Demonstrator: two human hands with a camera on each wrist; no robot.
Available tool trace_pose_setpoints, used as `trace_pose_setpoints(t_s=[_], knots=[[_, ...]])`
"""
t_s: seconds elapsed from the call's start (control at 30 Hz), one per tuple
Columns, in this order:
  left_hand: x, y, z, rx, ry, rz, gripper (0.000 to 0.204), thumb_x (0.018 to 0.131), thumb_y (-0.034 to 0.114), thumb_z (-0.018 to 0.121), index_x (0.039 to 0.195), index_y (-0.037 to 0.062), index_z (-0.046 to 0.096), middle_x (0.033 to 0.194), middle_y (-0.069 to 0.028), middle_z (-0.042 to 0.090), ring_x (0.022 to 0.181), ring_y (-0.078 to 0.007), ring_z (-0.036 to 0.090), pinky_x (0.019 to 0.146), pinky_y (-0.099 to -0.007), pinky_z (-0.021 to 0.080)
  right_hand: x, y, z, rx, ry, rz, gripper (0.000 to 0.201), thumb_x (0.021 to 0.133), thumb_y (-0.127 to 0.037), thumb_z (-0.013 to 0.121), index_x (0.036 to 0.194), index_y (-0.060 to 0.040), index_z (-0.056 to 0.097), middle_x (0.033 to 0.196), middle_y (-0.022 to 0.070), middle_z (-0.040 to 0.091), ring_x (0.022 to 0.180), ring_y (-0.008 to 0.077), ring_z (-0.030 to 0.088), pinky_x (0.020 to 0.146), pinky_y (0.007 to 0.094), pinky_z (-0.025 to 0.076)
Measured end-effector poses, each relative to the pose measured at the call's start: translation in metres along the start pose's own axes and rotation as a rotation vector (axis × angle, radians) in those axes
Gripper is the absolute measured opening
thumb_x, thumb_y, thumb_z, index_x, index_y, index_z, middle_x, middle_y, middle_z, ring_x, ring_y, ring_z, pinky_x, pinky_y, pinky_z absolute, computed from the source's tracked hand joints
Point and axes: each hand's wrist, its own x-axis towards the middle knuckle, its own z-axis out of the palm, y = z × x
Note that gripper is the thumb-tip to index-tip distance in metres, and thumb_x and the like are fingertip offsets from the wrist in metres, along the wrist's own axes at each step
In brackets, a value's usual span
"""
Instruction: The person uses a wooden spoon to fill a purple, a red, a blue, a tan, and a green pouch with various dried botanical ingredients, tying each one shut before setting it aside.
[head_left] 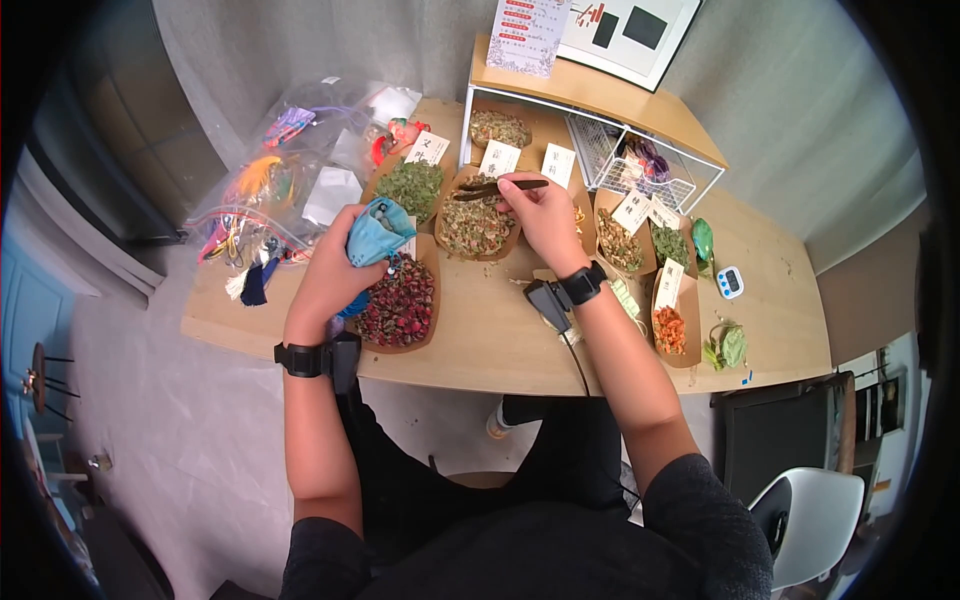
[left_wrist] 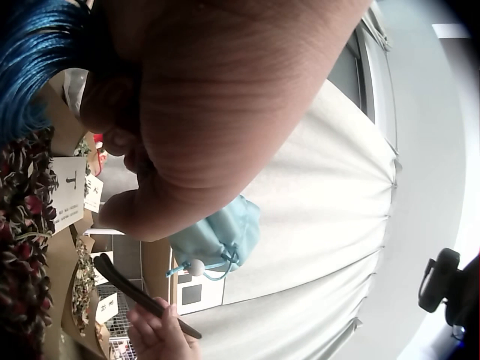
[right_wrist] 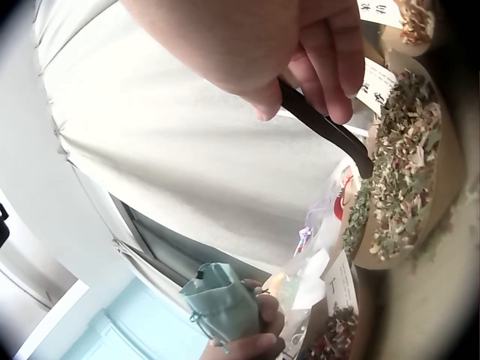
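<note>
- Left hand (head_left: 325,262): curled round my blue drawstring pouch (head_left: 380,234), left of centre.
- Right hand (head_left: 546,222): I pinch dark tweezers (head_left: 476,190) over dried herbs (head_left: 476,228), upper centre.
- Step, probably: gathering herbs; next calls for squeezing.

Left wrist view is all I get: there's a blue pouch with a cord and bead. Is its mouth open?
Observer: Yes. The right wrist view shows the blue pouch with its mouth gaping.
Visitor: And what is beneath the tip of that dark tool?
Observer: From the head view, chopped dried herbs; whether the tip touches them, I can't tell.
Visitor: Is there any sort of clock about?
Observer: The head view shows what looks like a small white-and-blue timer, lying on the table at the person's right.
</note>
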Motion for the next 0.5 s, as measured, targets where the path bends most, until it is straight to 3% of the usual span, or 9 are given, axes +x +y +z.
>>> trace_pose_setpoints(t_s=[0.23,0.33,0.43,0.5], knots=[[-0.001,-0.004,-0.002,0.006,0.009,0.014,0.058,0.074,-0.004,0.070,0.128,0.0062,0.052,0.111,-0.0041,0.060,0.107,-0.0160,0.056,0.097,-0.0305,0.045,-0.012,-0.010,-0.013,-0.244,0.063,0.089,0.029,0.096,-0.026,0.069,0.105,0.0021,0.073,0.076,0.0063,0.073,0.069,0.0100,0.069,0.065,0.0253,0.053],[-0.001,-0.004,-0.001,0.008,0.023,0.029,0.059,0.073,-0.001,0.072,0.128,0.0050,0.052,0.107,-0.0062,0.061,0.102,-0.0170,0.057,0.093,-0.0310,0.046,-0.013,-0.009,-0.019,-0.225,0.087,0.039,0.028,0.097,-0.023,0.069,0.105,0.0026,0.073,0.078,0.0065,0.073,0.070,0.0087,0.068,0.065,0.0248,0.052],[-0.002,-0.004,-0.001,0.007,0.033,0.035,0.059,0.072,0.000,0.073,0.128,0.0046,0.052,0.104,-0.0075,0.061,0.099,-0.0174,0.058,0.091,-0.0312,0.047,-0.010,-0.012,-0.011,0.030,0.074,-0.019,0.026,0.097,-0.021,0.069,0.106,0.0033,0.073,0.079,0.0057,0.073,0.072,0.0081,0.067,0.066,0.0240,0.052],[-0.001,-0.004,-0.001,0.005,0.031,0.031,0.060,0.072,0.000,0.073,0.128,0.0046,0.052,0.104,-0.0075,0.062,0.099,-0.0174,0.058,0.091,-0.0312,0.047,-0.009,-0.009,-0.004,-0.004,0.051,-0.045,0.025,0.096,-0.019,0.070,0.106,0.0032,0.073,0.080,0.0054,0.073,0.073,0.0085,0.067,0.067,0.0237,0.052]])
